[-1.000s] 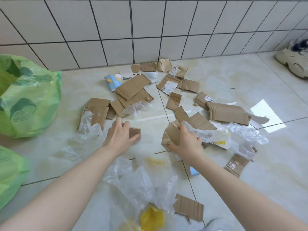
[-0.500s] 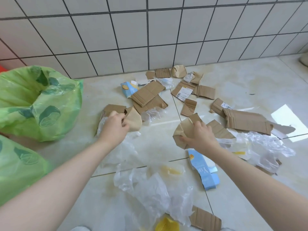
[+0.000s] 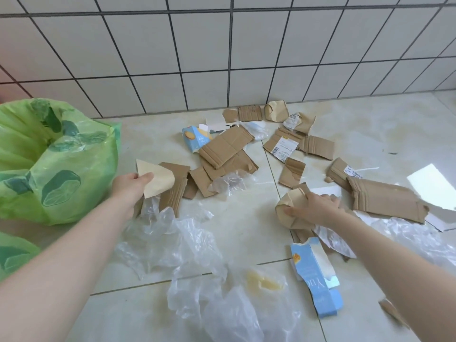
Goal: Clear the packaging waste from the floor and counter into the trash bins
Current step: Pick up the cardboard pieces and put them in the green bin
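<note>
Torn brown cardboard pieces [image 3: 227, 146] and clear plastic wrap [image 3: 172, 233] lie scattered over the tiled floor [image 3: 370, 134]. My left hand [image 3: 130, 185] is shut on a pale cardboard scrap [image 3: 158, 181], held just right of a bin lined with a green bag [image 3: 49, 159]. My right hand [image 3: 315, 206] presses down on a curled cardboard piece [image 3: 293, 206] with fingers wrapped over it. A torn blue carton [image 3: 318, 277] lies below my right hand, and another blue carton [image 3: 195, 138] sits near the wall.
A second green-bagged bin [image 3: 12, 253] shows at the lower left edge. The white tiled wall [image 3: 222, 58] runs behind the litter. More crumpled plastic [image 3: 234, 307] covers the floor near the bottom centre, and a large flat cardboard sheet [image 3: 385, 201] lies at right.
My left hand has lifted the scrap off the floor and carried it left toward the green bin. My right hand has stayed on the curled cardboard. The view has swung left.
</note>
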Action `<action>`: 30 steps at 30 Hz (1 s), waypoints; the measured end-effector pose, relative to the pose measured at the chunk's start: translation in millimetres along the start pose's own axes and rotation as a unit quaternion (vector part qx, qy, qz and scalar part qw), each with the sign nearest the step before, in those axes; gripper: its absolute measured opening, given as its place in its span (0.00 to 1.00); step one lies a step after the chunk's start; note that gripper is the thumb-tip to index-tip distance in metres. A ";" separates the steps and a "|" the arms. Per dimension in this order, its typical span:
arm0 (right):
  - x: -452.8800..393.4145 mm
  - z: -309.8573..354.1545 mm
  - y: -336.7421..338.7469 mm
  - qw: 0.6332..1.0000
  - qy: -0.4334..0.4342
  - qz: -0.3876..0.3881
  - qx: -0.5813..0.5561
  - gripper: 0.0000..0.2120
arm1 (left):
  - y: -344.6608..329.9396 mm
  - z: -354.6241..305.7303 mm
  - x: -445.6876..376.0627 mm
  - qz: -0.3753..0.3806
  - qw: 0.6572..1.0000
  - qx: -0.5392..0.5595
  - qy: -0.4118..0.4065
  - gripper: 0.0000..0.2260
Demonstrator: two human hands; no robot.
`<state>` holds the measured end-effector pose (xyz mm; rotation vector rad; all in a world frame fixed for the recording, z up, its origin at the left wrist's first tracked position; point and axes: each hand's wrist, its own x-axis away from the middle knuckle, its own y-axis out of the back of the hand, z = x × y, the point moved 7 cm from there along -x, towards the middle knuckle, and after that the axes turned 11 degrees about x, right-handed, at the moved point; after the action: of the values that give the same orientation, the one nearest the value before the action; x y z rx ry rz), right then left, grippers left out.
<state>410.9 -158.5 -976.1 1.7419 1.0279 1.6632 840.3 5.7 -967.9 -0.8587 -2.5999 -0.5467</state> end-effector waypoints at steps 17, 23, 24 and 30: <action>-15.9 52.7 -3.3 0.996 0.066 0.001 -0.053 0.35 | -34.8 17.7 -14.8 0.057 0.994 -0.076 0.057 0.04; 2.6 72.9 25.6 0.964 0.156 -0.020 -0.213 0.28 | -27.7 2.0 -8.0 0.030 0.997 0.045 0.053 0.02; 8.0 77.0 32.9 0.959 0.168 -0.024 -0.226 0.30 | -25.2 -5.1 -5.5 0.017 0.997 0.064 0.045 0.04; 59.4 97.8 77.0 0.941 0.233 -0.040 -0.243 0.23 | -19.0 -67.7 34.0 0.001 0.997 -0.004 -0.081 0.10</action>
<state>517.9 -142.3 -890.6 1.0017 0.7660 2.1097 816.5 -22.9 -899.1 -0.9439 -2.7442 -0.5050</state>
